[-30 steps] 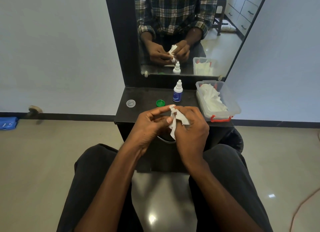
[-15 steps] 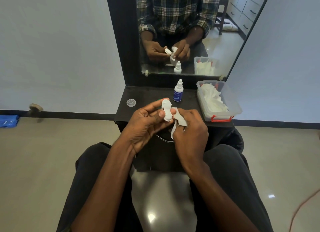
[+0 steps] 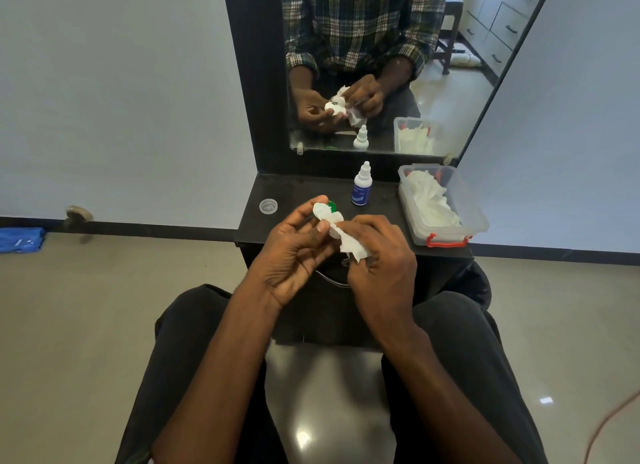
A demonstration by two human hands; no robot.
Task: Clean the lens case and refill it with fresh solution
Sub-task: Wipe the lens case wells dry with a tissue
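Observation:
A white lens case [image 3: 325,213] is pinched between thumb and fingers of my left hand [image 3: 296,252], tilted, just above the black shelf's front edge. My right hand [image 3: 379,256] presses a crumpled white tissue [image 3: 351,244] against the case's right end. One clear cap [image 3: 268,206] lies on the shelf at the left. A green cap [image 3: 332,205] lies on the shelf, partly hidden behind the case. The small solution bottle [image 3: 361,185], white with a blue label, stands upright behind my hands.
A clear plastic box with red latches [image 3: 446,237], holding white tissues, sits on the right of the black shelf [image 3: 252,221]. A mirror [image 3: 450,93] rises behind the shelf. My knees flank the shelf's base. A blue item [image 3: 20,240] lies on the floor, far left.
The lens case, hidden in the tissue a second ago, has come into view in my left hand. Both hands shifted slightly right and the tissue now covers only its right end.

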